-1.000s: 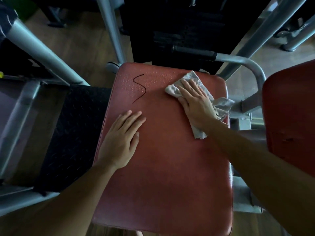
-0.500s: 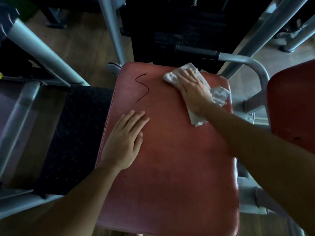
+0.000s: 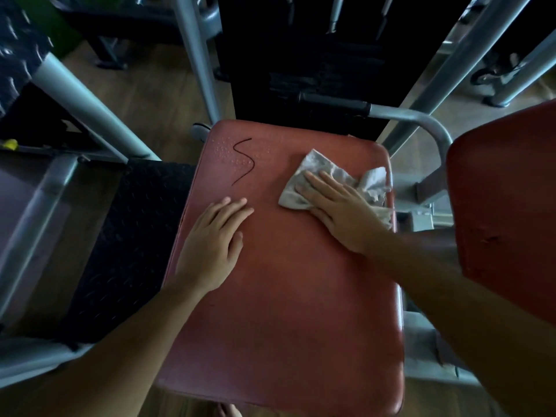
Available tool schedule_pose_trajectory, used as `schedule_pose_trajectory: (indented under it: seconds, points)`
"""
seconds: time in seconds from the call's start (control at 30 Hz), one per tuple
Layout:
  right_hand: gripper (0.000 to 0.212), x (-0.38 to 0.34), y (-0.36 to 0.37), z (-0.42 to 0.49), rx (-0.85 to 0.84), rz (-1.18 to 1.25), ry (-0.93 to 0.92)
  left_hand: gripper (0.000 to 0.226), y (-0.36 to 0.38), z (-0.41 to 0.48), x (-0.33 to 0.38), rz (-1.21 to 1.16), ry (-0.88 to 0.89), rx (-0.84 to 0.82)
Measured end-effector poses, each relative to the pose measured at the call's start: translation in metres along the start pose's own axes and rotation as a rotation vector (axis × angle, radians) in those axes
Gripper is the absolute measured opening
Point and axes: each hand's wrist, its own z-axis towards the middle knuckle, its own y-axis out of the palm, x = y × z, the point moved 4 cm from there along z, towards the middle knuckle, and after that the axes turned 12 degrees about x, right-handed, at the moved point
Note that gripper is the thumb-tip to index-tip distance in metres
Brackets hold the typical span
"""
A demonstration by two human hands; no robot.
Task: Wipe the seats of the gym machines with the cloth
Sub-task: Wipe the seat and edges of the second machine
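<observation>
A red padded seat [image 3: 288, 296] fills the middle of the view. A black S-shaped squiggle [image 3: 244, 161] and a patch of water droplets [image 3: 224, 152] mark its far left corner. My right hand [image 3: 340, 212] presses flat, fingers straight, on a crumpled grey cloth [image 3: 316, 167] near the seat's far right edge. Part of the cloth bunches up beyond my knuckles by the edge. My left hand [image 3: 215, 245] rests flat on the seat's left side, just below the squiggle, holding nothing.
A second red pad [image 3: 505, 212] stands close on the right. A grey handle bar with a black grip [image 3: 334, 103] runs behind the seat. Grey frame tubes [image 3: 90, 106] and a black tread plate [image 3: 126, 245] lie to the left, above wooden floor.
My right hand first slid the cloth toward the seat's far edge, then back toward me and a little to the right. My left hand has stayed flat in place.
</observation>
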Motion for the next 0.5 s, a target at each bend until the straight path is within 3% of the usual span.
schedule_pose_trajectory:
  seconds: [0.1,0.23,0.5]
  points:
    - [0.049,0.014,-0.003,-0.025,0.079,-0.031,0.131,0.035,-0.001,0.020,0.015,0.024,-0.094,0.045]
    - [0.050,0.031,-0.008,-0.023,0.117,-0.030,0.306,0.038,0.025,0.052,0.038,0.010,0.050,0.002]
    - [0.056,0.082,-0.008,0.002,0.208,0.126,0.411,0.050,0.067,0.086,0.049,0.080,0.048,-0.065]
